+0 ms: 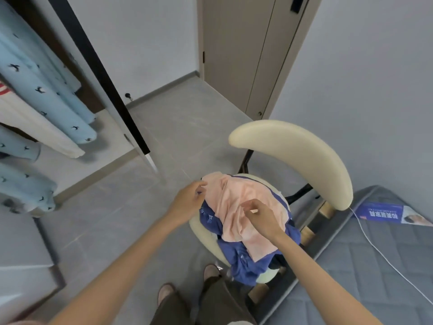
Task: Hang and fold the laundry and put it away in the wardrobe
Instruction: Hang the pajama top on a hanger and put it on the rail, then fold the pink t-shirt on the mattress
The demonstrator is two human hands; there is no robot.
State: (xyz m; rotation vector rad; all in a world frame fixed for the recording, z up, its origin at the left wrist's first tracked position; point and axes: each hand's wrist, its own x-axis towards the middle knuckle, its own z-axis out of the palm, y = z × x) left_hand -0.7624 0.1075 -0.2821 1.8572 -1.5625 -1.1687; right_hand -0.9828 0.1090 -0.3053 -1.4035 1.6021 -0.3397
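Observation:
A pale pink garment (pixel 236 207) lies crumpled on top of a blue printed garment (pixel 243 261), both piled on the seat of a cream chair (pixel 304 156). My left hand (pixel 187 202) pinches the pink garment's upper left edge. Over the middle of the pink cloth, my right hand (pixel 260 214) has its fingers curled, pinching a fold. At the left, the open wardrobe (pixel 112 95) holds hanging light blue patterned clothes (pixel 44 90) and a white garment (pixel 35 123).
A grey quilted mattress (pixel 365 266) lies at the right with a white cable (pixel 384 256) across it and a blue label (pixel 384 213). A closed beige door (pixel 246 55) stands behind the chair. Grey tiled floor (pixel 178 127) stretches between wardrobe and chair. My feet are below the chair.

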